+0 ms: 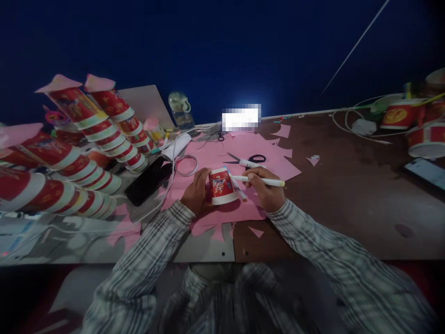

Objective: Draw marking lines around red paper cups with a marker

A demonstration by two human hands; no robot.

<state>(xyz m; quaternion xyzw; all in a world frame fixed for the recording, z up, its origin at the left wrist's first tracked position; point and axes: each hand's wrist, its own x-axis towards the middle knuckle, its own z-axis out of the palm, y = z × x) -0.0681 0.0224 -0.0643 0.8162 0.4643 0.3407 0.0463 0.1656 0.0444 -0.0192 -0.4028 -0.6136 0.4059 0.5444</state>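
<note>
A red and white paper cup [222,186] stands upside down on a sheet of pink paper [264,164]. My left hand [196,191] is closed around the cup's left side and holds it in place. My right hand [264,188] grips a white marker [259,180] whose tip touches the cup's right side near the top. A second white pen [239,189] lies against the cup between my hands. Black-handled scissors [247,160] lie on the pink paper just beyond my right hand.
Tall stacks of red and white cups [86,139] topped with pink paper fill the left. A black phone [148,181], a tape ring [187,165], white cables and a clear bottle [181,110] lie left of centre. More cups [426,132] and a phone [427,171] sit far right.
</note>
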